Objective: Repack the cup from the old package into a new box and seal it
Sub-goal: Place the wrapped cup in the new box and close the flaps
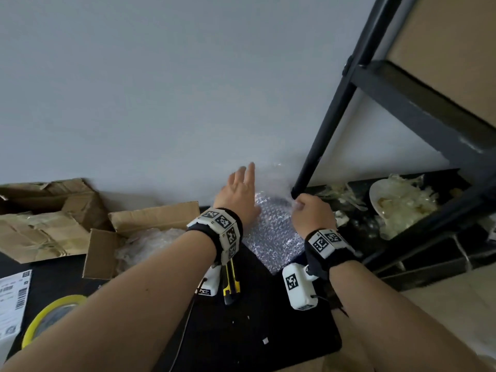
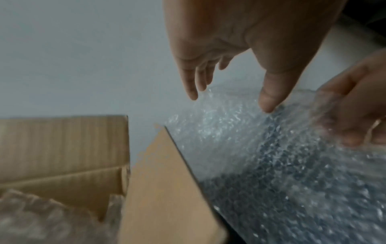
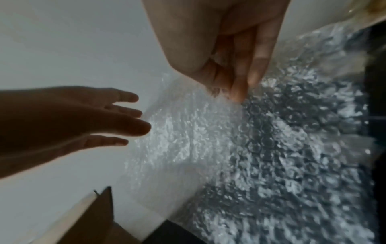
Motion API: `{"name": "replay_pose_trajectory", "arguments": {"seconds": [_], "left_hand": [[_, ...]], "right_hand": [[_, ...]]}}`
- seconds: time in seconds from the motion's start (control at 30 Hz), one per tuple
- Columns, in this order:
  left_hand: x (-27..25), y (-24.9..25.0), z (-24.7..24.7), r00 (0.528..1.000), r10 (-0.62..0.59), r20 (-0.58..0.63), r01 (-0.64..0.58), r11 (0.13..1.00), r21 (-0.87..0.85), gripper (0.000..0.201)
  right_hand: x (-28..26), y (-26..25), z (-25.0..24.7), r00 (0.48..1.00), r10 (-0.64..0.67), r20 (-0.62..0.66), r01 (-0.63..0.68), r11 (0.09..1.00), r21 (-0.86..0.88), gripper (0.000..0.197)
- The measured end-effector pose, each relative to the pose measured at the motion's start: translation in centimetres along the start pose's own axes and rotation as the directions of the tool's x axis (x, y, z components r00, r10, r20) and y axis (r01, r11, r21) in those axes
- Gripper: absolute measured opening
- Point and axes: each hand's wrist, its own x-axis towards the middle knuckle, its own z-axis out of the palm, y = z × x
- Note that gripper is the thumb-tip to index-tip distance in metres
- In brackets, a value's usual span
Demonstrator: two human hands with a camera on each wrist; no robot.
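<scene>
Bubble wrap (image 1: pixel 273 232) in right hand (image 1: pixel 311 213)

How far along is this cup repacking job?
Early on. Done: an open cardboard box with plastic wrap inside sits ready. In hand: the right hand pinches a bubble wrap sheet while the left hand reaches over it, open. Left: no cup is visible; packing and sealing with the tape roll remain.

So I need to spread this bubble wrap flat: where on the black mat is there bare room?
The barest patch of mat is the near part, between the knife and the mat's right edge, with only small scraps on it. Further back, bubble wrap covers it. The left is crowded: open box, tape roll, label sheet.
</scene>
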Motion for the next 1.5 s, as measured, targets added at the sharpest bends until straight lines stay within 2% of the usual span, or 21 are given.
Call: {"name": "replay_pose_trajectory", "arguments": {"seconds": [0.1,0.2,0.27,0.33,0.43,0.53,0.6,0.7,0.8,0.9,1.1,1.23,1.33,1.4,1.5], "left_hand": [[-0.3,-0.7,-1.8,0.996,0.000,-0.094,-0.002,1.000,-0.020,0.078],[-0.7,-1.6,-3.6,0.983,-0.079,-0.163,0.054,0.986,-0.155,0.046],[-1.2,-2.3,-4.6,0.975,-0.106,-0.194,0.056,0.967,-0.248,0.033],[-1.7,-2.9,-5.6,0.963,-0.137,-0.233,0.043,0.928,-0.369,0.028],[-2.3,-3.9,-7.2,0.926,-0.229,-0.299,0.011,0.811,-0.585,0.021],[-2.9,-5.5,-8.7,0.883,-0.308,-0.353,-0.036,0.707,-0.706,0.024],[-3.6,-6.7,-9.4,0.862,-0.355,-0.362,-0.008,0.704,-0.710,0.025],[-5.1,-9.3,-9.7,0.826,-0.455,-0.333,0.118,0.717,-0.688,0.028],[-6.7,-12.3,-9.3,0.799,-0.537,-0.270,0.239,0.696,-0.677,0.030],[-8.5,-15.0,-8.6,0.790,-0.577,-0.207,0.334,0.688,-0.644,0.031],[-11.5,-18.7,-6.9,0.783,-0.612,-0.113,0.463,0.694,-0.552,0.024],[-12.7,-19.9,-5.7,0.794,-0.607,-0.032,0.505,0.688,-0.521,0.023],[-13.2,-20.5,-5.0,0.797,-0.603,-0.029,0.507,0.695,-0.510,0.022],[-13.4,-20.7,-4.8,0.814,-0.581,-0.013,0.496,0.707,-0.505,0.027],[-13.4,-21.1,-4.8,0.858,-0.512,0.031,0.454,0.730,-0.510,0.033]], "right_hand": [[-0.3,-1.4,-1.7,0.995,-0.024,-0.094,0.026,0.999,0.018,0.028],[-0.7,-3.0,-3.4,0.989,-0.039,-0.142,0.046,0.998,0.043,0.024],[-1.1,-4.3,-4.6,0.982,-0.038,-0.185,0.056,0.994,0.092,0.017],[-1.5,-5.6,-5.7,0.974,-0.017,-0.226,0.049,0.989,0.137,0.012],[-1.8,-7.2,-7.1,0.965,-0.021,-0.261,0.079,0.974,0.212,0.002],[-1.7,-8.5,-7.6,0.954,0.003,-0.300,0.081,0.960,0.267,0.040],[-1.8,-9.3,-7.3,0.956,-0.034,-0.291,0.113,0.959,0.259,0.047],[-2.0,-10.5,-5.5,0.973,-0.154,-0.175,0.190,0.958,0.215,0.041],[-2.9,-11.9,-2.8,0.960,-0.280,0.001,0.276,0.947,0.166,0.034],[-4.2,-13.4,-0.3,0.921,-0.361,0.149,0.344,0.930,0.127,0.033],[-6.1,-15.4,3.6,0.799,-0.441,0.410,0.472,0.881,0.028,0.026],[-6.4,-15.7,4.8,0.740,-0.456,0.495,0.545,0.838,-0.043,0.026],[-6.4,-16.0,5.0,0.707,-0.438,0.555,0.563,0.824,-0.066,0.023],[-6.4,-16.3,5.2,0.705,-0.469,0.532,0.594,0.801,-0.080,0.024],[-6.3,-16.8,5.6,0.708,-0.563,0.427,0.661,0.741,-0.120,0.032]]}}
